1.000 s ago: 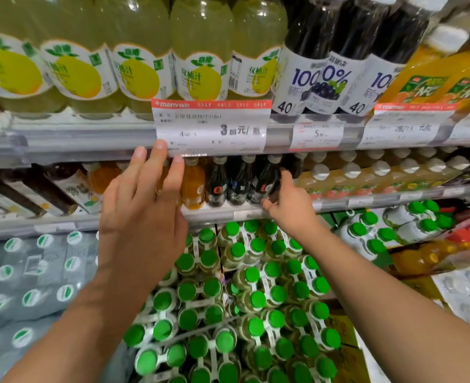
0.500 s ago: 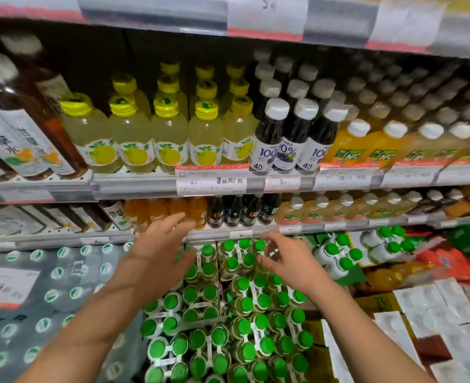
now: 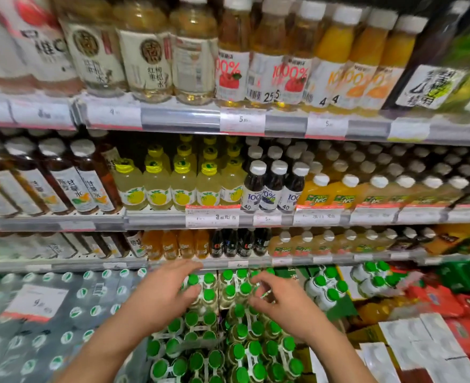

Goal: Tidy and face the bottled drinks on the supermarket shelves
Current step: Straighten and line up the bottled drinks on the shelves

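My left hand (image 3: 162,295) and my right hand (image 3: 280,299) hover with fingers spread over stacked packs of green-capped bottles (image 3: 228,341) at the bottom of the display; neither holds anything. Just above the fingertips runs a low shelf with orange drinks (image 3: 178,244) and dark cola bottles (image 3: 239,243). One shelf higher stand pale yellow pomelo drinks (image 3: 170,186), dark 100% juice bottles (image 3: 272,186) and orange NFC juice bottles (image 3: 336,189), labels facing out.
The top shelf carries tall pale tea bottles (image 3: 150,48), apple juice bottles (image 3: 256,59) and orange juice bottles (image 3: 361,59). Shrink-wrapped water packs (image 3: 48,313) with a price card lie at lower left. Red cartons (image 3: 454,302) and white boxes (image 3: 410,352) sit at lower right.
Both hands have come down from the low shelf edge and now hover over the green-capped packs. The camera has tilted up and back, bringing the top shelf into view.
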`<action>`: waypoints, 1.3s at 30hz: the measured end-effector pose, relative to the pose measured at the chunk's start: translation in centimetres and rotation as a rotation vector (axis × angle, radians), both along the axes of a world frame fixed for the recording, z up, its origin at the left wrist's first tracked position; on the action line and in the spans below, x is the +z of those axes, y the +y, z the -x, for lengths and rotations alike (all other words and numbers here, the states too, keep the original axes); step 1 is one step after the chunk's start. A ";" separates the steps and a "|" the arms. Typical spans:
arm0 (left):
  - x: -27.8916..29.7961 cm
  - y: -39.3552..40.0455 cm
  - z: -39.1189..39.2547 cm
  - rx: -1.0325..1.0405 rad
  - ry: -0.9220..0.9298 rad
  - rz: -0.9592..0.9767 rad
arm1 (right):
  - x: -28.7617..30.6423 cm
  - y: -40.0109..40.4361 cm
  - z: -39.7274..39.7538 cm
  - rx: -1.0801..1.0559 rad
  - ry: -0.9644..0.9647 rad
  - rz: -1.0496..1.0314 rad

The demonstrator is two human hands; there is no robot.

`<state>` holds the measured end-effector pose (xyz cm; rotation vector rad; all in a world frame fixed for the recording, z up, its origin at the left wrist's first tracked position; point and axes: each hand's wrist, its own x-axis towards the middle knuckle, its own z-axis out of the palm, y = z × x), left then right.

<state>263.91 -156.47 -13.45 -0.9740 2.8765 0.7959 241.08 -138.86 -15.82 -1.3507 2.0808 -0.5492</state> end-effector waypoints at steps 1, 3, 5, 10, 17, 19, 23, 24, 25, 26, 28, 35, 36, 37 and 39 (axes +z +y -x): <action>0.7 0.3 -0.1 0.000 0.006 -0.009 | 0.6 0.5 -0.1 -0.007 -0.033 0.015; 1.9 1.2 -0.4 0.015 0.006 -0.010 | 2.0 1.5 -0.1 -0.026 -0.100 0.034; 2.7 2.0 -0.8 0.048 -0.007 -0.020 | 2.8 1.9 0.4 -0.036 -0.132 0.066; 3.7 4.5 -2.8 0.075 -0.051 -0.036 | 4.4 2.8 -0.4 0.016 -0.151 0.106; 4.6 6.7 -7.0 0.215 -0.055 -0.084 | 5.7 1.9 -2.3 0.174 -0.117 0.088; 4.9 6.7 -8.7 0.260 -0.038 -0.087 | 6.0 1.2 -3.3 0.212 -0.102 0.087; 5.0 6.0 -12.5 0.310 -0.016 -0.085 | 6.8 -0.3 -5.9 0.249 -0.054 0.099; 5.0 5.8 -13.4 0.317 -0.007 -0.086 | 7.0 -0.6 -6.6 0.252 -0.033 0.099; 5.0 5.4 -14.3 0.324 -0.003 -0.088 | 7.1 -0.9 -7.3 0.252 -0.017 0.098; 5.0 5.1 -15.3 0.324 0.007 -0.084 | 7.3 -1.2 -8.2 0.251 -0.010 0.099; 5.0 4.2 -17.4 0.323 0.017 -0.091 | 7.6 -2.0 -10.0 0.233 0.001 0.105; 5.4 -0.2 -25.9 0.270 0.040 -0.079 | 7.3 -4.6 -19.1 0.139 0.064 0.129; 5.6 -1.1 -27.4 0.259 0.052 -0.076 | 7.2 -5.3 -20.7 0.128 0.075 0.138; 5.9 -1.6 -28.0 0.247 0.057 -0.073 | 7.2 -5.5 -21.5 0.118 0.080 0.135; 6.2 -2.9 -30.2 0.231 0.067 -0.081 | 7.2 -6.5 -23.9 0.106 0.086 0.131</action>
